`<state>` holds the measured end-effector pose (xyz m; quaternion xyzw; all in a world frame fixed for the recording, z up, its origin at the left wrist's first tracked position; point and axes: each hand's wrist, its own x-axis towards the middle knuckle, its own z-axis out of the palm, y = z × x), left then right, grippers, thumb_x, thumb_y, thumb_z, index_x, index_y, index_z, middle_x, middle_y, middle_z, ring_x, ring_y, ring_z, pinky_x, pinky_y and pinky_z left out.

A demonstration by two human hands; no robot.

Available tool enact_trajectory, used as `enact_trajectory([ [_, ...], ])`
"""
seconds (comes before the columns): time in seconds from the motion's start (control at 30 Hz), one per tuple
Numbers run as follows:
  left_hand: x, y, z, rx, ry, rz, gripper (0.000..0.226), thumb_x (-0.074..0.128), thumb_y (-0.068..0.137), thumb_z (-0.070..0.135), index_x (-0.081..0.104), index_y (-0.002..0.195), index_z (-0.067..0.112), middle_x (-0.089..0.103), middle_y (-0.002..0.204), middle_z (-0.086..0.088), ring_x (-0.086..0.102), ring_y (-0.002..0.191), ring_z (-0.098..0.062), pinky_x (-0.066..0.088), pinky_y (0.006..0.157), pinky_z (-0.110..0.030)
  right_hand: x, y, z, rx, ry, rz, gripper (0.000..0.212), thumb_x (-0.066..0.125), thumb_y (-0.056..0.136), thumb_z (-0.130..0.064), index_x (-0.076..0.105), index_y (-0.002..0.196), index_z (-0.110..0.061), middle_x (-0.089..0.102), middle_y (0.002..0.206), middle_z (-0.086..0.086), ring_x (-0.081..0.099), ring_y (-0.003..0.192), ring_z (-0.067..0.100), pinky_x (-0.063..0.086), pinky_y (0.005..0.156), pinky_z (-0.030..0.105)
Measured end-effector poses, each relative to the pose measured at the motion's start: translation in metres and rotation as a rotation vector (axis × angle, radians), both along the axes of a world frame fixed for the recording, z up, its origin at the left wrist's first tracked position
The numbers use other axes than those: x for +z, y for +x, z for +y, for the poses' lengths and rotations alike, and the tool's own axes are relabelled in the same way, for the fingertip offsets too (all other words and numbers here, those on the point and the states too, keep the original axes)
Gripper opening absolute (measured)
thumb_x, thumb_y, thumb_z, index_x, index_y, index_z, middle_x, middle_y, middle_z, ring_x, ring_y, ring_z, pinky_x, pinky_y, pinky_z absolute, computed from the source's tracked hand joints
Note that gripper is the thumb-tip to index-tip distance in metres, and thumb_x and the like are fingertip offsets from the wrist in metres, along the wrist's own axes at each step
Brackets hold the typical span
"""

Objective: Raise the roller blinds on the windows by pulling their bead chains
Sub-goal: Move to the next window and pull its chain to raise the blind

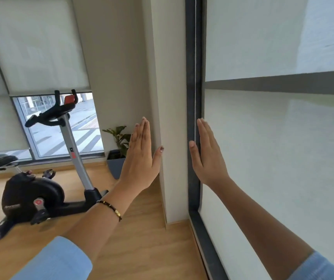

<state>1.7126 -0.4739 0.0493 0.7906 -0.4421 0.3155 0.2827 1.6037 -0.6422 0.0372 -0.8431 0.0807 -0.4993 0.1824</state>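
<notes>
While both hands are raised flat, nothing is gripped.
Left hand (142,152): fingers straight, empty.
Right hand (207,152): spread, bead chain (195,77) at eleven o'clock, roller blind (273,138) behind.

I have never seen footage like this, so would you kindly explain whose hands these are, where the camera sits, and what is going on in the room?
There is no machine here: one wide-angle camera is worn on a person's head, looking forward and down at their own two bare hands. The left hand, with a dark beaded bracelet on its wrist, and the right hand are both raised flat and open; neither holds anything. Between them stands a cream wall pillar. Just by the right hand hangs a thin silver bead chain along the dark window frame, beside a pale translucent roller blind that covers the window. Farther left, another blind is partly raised behind a black exercise bike and a potted green plant on the wooden floor.
</notes>
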Motion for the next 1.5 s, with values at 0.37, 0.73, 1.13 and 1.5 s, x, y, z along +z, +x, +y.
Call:
enact_trajectory([
  [0.37,-0.025,0.231,-0.116,-0.126,0.004,0.047,0.074,0.033,0.105,0.041,-0.014,0.156,0.016,-0.015,0.167,-0.001,-0.015,0.153,-0.009,0.002,0.126,-0.034,-0.026,0.223,-0.118,-0.012,0.071,0.006,0.059,0.027,0.104,-0.047,0.008,0.157,-0.028,0.015,0.166,-0.006,0.012,0.154,0.013,0.024,0.123,0.046],
  [0.73,-0.014,0.449,-0.266,-0.353,0.064,0.092,0.068,0.029,0.105,0.040,-0.013,0.156,0.019,-0.015,0.166,0.004,-0.015,0.152,-0.006,-0.008,0.120,-0.019,-0.041,0.398,-0.260,-0.250,0.247,-0.003,0.056,0.031,0.106,-0.038,0.016,0.157,-0.022,0.021,0.165,-0.003,0.014,0.148,0.002,0.014,0.116,0.021],
  [1.13,-0.043,0.607,-0.450,-0.685,0.210,0.239,0.060,0.031,0.107,0.031,0.002,0.158,0.023,0.001,0.167,0.012,-0.001,0.150,0.006,0.009,0.125,-0.026,-0.093,0.535,-0.472,-0.460,0.603,-0.014,0.025,0.054,0.099,-0.015,0.065,0.121,-0.011,0.071,0.117,0.009,0.066,0.108,0.025,0.047,0.089,0.027],
  [1.5,-0.025,0.689,-0.552,-0.947,0.210,0.460,0.051,0.036,0.106,0.030,0.025,0.155,0.025,0.028,0.161,0.011,0.022,0.147,0.004,0.018,0.119,-0.013,-0.128,0.631,-0.578,-0.529,0.869,0.101,0.023,0.066,0.093,-0.029,0.071,0.102,-0.008,0.072,0.094,0.010,0.065,0.087,0.027,0.043,0.070,0.029],
])
